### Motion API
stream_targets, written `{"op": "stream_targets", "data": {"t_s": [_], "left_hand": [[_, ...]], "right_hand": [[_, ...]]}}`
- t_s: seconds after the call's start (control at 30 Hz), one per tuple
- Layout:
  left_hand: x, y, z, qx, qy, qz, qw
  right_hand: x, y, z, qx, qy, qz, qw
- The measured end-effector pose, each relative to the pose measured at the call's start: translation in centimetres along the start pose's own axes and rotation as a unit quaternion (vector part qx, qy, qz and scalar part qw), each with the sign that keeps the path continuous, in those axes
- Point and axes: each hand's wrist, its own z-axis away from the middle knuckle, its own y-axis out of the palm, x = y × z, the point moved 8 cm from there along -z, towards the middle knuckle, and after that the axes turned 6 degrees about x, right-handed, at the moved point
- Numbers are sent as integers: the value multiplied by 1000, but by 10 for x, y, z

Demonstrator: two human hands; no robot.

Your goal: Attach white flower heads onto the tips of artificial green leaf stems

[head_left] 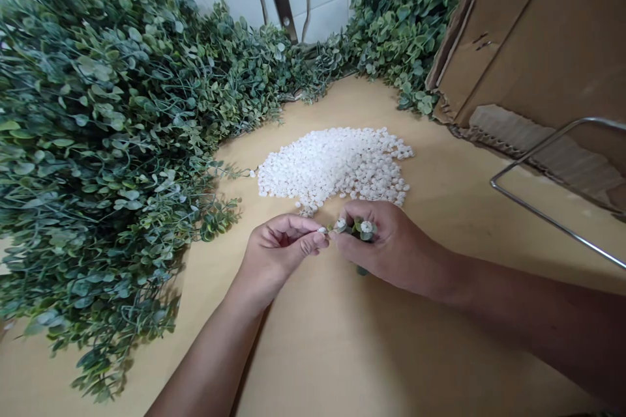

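While the work sits near the middle of the broad pale-tan tabletop (313, 345), we do well to hold it clear of the big tangled heap of green, small-leaved foliage (122, 124) at nine o'clock, whose stray sprays could snag. With the loose mound of small white rounded pieces (332, 163) lying at twelve o'clock, just beyond our fingers, we would lift our knuckles rather than drag them through it. Our right hand (391, 244) is closed around a short green leafy sprig (356, 227) with white pieces on it; gripping near its tip should stop it bending. At nine o'clock from there, our left hand (278, 247) pinches one tiny white rounded piece (321, 230) between thumb and forefinger, where a light, straight-on hold seems best.

We see the ragged brown cardboard (533, 32) at two o'clock only in part, cut off by the frame; our right fingers hide most of the sprig, and whether the pinched piece touches it is too small to tell
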Motion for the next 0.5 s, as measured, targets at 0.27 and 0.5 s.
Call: {"op": "stream_targets", "data": {"t_s": [0.27, 0.5], "left_hand": [[2, -2, 2, -22, -8, 8, 1000], [2, -3, 2, -24, 0, -4, 1000]], "right_hand": [[3, -2, 0, -10, -3, 14, 1000], [2, -1, 0, -12, -3, 29, 1000]]}}
